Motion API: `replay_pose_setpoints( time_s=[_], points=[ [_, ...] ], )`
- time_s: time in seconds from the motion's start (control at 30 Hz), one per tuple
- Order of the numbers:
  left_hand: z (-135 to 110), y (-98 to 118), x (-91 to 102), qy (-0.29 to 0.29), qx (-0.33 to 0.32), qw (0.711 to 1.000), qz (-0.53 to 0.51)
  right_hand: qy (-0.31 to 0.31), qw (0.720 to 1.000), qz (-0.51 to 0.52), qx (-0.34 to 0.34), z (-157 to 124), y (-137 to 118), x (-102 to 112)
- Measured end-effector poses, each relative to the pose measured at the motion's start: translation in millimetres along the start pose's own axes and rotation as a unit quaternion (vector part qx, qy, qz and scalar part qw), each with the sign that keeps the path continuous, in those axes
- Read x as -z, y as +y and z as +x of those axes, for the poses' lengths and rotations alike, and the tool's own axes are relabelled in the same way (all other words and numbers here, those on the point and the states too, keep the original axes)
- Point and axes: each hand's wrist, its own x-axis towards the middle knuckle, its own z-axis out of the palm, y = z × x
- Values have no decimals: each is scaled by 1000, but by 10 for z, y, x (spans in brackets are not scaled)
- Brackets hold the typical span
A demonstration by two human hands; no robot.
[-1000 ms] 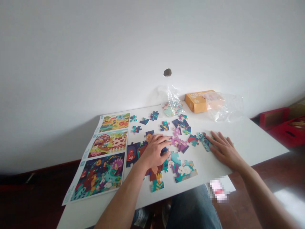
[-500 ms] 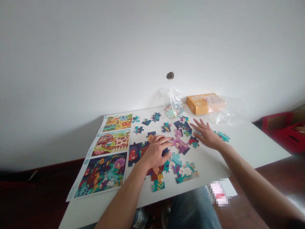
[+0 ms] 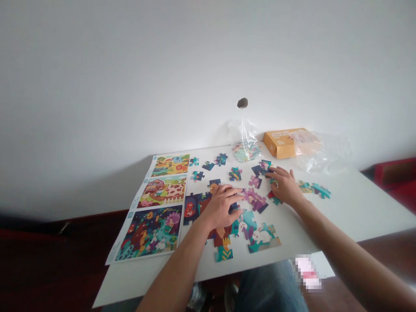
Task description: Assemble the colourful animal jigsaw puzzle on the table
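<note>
My left hand (image 3: 222, 206) lies with fingers loosely spread over the partly joined jigsaw puzzle (image 3: 195, 208), hiding its middle. Around that hand show a red squirrel, a brown bear and the joined white rabbit pieces (image 3: 261, 236). Purple peacock pieces (image 3: 255, 200) lie just right of its fingertips. My right hand (image 3: 286, 186) is over loose pieces to the right, its fingers stretched out and apart, fingertips at a dark blue piece. A red and teal piece (image 3: 274, 198) sits partly under its thumb side. I see no piece held in either hand.
A picture sheet (image 3: 162, 201) with three scenes lies at the left. Loose pieces (image 3: 221, 159) are scattered at the back, others (image 3: 320, 190) at right. A clear bag of pieces (image 3: 246, 149), an orange puzzle box (image 3: 281, 143) and another plastic bag (image 3: 320, 151) stand along the wall.
My right hand has come down and slightly left onto the loose pieces, its fingers less spread. The left hand stays on the puzzle. The whole view has shifted, moving the scene rightward.
</note>
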Motion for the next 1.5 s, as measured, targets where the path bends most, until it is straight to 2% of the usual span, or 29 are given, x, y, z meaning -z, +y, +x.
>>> replay_pose_setpoints(
  time_s=[0.07,0.13,0.2,0.27,0.3,0.37,0.47,0.57,0.67,0.77,0.83,0.93,1.0,1.13,1.23,1.5],
  points=[
    [18,-12,-19,28,0,1000,1,-5,999,12,39,122,-150,22],
    [37,-62,-33,93,28,995,13,-19,994,47,100,312,-381,15],
    [39,-156,-29,176,89,979,48,-41,984,70,158,548,-666,-46],
    [11,-274,-5,235,173,950,111,-74,971,85,212,787,-960,-171],
    [-13,-331,14,247,218,933,146,-89,966,86,229,892,-1093,-252],
    [-69,-419,55,237,304,901,201,-122,959,85,240,1055,-1302,-428],
    [-129,-457,106,182,374,882,220,-151,959,64,230,1170,-1432,-646],
    [-123,-428,133,165,386,884,208,-136,961,70,229,1192,-1386,-729],
    [-93,-404,141,172,379,887,198,-101,962,100,233,1189,-1310,-709],
    [-84,-401,132,165,362,897,193,-56,976,115,178,1183,-1288,-691],
    [-90,-403,123,157,357,900,195,-49,978,123,161,1180,-1293,-704],
    [-103,-409,112,149,363,897,203,-67,965,150,204,1174,-1305,-726],
    [-109,-413,108,148,367,894,210,-57,960,155,227,1169,-1309,-718],
    [-116,-403,106,149,360,893,223,8,986,85,142,1158,-1305,-660],
    [-120,-389,105,145,358,895,224,-11,993,52,107,1144,-1302,-623],
    [-120,-389,103,142,353,897,224,-30,992,51,115,1115,-1334,-598]
  ],
)
